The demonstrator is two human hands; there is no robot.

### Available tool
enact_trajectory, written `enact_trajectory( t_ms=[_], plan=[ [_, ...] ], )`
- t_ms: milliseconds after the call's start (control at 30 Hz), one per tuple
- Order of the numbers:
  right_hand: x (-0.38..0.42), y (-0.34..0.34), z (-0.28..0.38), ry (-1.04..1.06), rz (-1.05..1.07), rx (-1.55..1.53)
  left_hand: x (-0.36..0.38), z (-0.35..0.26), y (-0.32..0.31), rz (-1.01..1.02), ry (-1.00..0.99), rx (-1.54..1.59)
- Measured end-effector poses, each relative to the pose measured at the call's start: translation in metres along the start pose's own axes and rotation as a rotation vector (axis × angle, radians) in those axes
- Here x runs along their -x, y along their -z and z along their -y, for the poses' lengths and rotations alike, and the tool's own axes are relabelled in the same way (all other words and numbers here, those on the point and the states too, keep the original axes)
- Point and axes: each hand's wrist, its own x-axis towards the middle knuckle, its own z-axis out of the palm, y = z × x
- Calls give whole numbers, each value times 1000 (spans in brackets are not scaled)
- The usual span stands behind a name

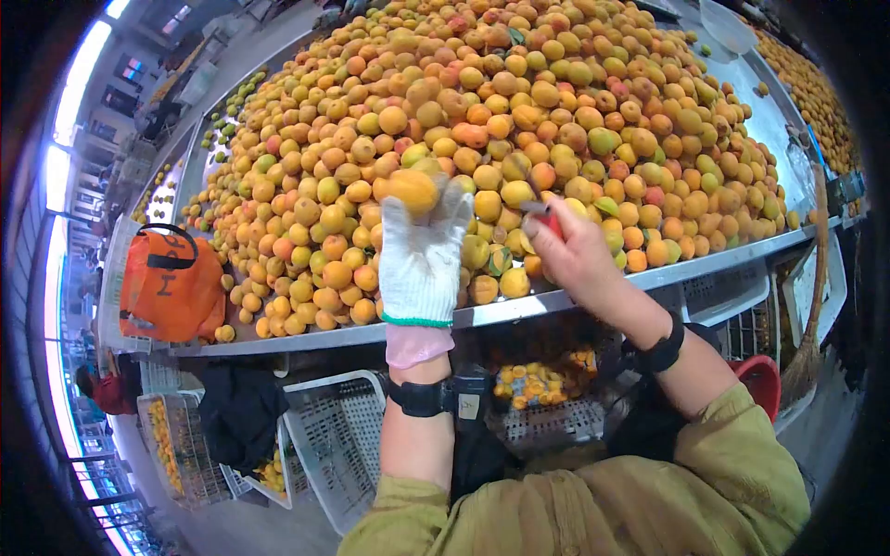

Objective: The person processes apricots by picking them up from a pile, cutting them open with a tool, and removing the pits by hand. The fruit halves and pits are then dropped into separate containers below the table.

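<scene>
My left hand (422,264), in a white knit glove with a green edge, is raised over the near side of a large heap of apricots (519,120). Between its thumb and fingers is a yellow-orange apricot (411,191), slightly blurred. My right hand (584,255), bare, is closed around the red handle of a small knife (533,206). The dark blade points left and up, apart from the held apricot. Part of the knife's handle is hidden in my fist.
A metal table (519,309) with a raised edge carries the heap. An orange bag (171,285) stands at the left. Below are a white crate (338,445) and a basket of cut fruit (538,387). A broom (803,366) and a red bucket (762,385) are at the right.
</scene>
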Motion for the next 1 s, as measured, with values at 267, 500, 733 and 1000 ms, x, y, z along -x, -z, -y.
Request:
enact_trajectory(
  t_ms=[267,500,733,1000],
  plan=[
    [-20,9,10,-249,62,-623,18,29,-22,202,13,-411],
    [-3,-13,11,168,-77,-162,19,46,-9,31,-309,-763],
    [-11,15,0,131,260,31,4,-2,3,-139,-27,-606],
    [-10,14,-3,228,278,221,8,-20,12,12,109,-615]
  ],
)
